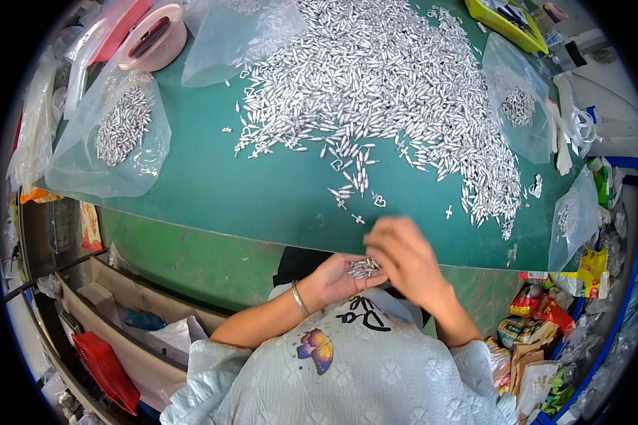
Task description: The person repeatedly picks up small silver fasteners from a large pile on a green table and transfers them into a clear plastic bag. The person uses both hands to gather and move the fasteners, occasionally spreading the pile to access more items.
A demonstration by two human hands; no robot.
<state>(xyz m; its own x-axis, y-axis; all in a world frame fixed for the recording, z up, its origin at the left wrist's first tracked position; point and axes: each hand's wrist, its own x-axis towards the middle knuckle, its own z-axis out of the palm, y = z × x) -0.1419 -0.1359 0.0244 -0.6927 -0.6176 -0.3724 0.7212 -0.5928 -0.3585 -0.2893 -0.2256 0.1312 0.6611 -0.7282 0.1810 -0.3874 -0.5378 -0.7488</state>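
Note:
My left hand is palm up at the table's near edge, cupped around several small silver bullet-shaped metal pieces. Just right of that palm, my right hand is bent over with curled fingers. Its fingertips are smeared by motion, so anything between them is hidden. Beyond both hands, a wide heap of the same silver pieces covers the middle of the green table. A few cross-shaped pieces and an open heart-shaped piece lie loose close to my right hand.
Clear plastic bags holding silver parts lie at the left and right. A pink basket stands back left, a yellow tray back right. Below left is a drawer; packaging piles up lower right.

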